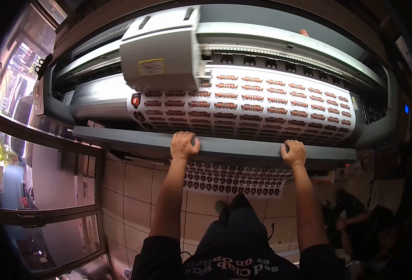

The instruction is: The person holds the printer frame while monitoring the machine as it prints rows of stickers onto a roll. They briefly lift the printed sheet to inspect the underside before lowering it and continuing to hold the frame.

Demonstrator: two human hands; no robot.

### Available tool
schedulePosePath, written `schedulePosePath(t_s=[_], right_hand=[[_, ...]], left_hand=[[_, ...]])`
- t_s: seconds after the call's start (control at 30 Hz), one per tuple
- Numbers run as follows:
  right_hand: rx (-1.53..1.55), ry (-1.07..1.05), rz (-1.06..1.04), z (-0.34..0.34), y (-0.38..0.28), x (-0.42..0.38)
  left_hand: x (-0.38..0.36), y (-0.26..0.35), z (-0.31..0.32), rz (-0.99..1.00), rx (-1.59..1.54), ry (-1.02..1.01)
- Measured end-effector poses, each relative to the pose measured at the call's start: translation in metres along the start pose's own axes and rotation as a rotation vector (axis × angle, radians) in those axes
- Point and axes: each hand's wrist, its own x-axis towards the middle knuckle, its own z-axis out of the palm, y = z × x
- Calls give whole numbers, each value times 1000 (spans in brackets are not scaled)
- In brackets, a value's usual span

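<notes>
My left hand (184, 146) is closed over the top edge of the grey front bar (241, 145) of a large-format printer. Further right along the same bar, my right hand (293, 153) grips it too, the thumb turned inward. Beyond the bar, a printed sheet (215, 109) curves down over the front, covered with rows of small red-and-brown designs. The white print carriage (161, 51) stands over the left part of the sheet. Below the bar, a lower length of printed sheet (231, 182) with rows of dark round designs hangs above the floor.
A glass-paned door (42, 179) is at my left. Beneath me lies a tiled floor (126, 182). Another person (355, 214) is low at the right, partly in the dark. A fingertip (304, 32) of someone else shows at the printer's far rail (271, 31).
</notes>
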Motion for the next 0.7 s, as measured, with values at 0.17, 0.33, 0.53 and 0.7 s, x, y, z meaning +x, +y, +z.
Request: schedulePosePath(t_s=[0.17, 0.33, 0.53, 0.7], right_hand=[[-12, -24, 20, -1, 2, -1], [-19, -19, 22, -2, -1, 0], [-54, -4, -13, 6, 5, -2], [-36, 27, -5, 2, 3, -2]], left_hand=[[0, -1, 2, 40, 24, -22], [4, 1, -4, 16, 15, -40], [2, -4, -3, 64, -6, 14], [-2, -5, 6, 65, -37, 20]])
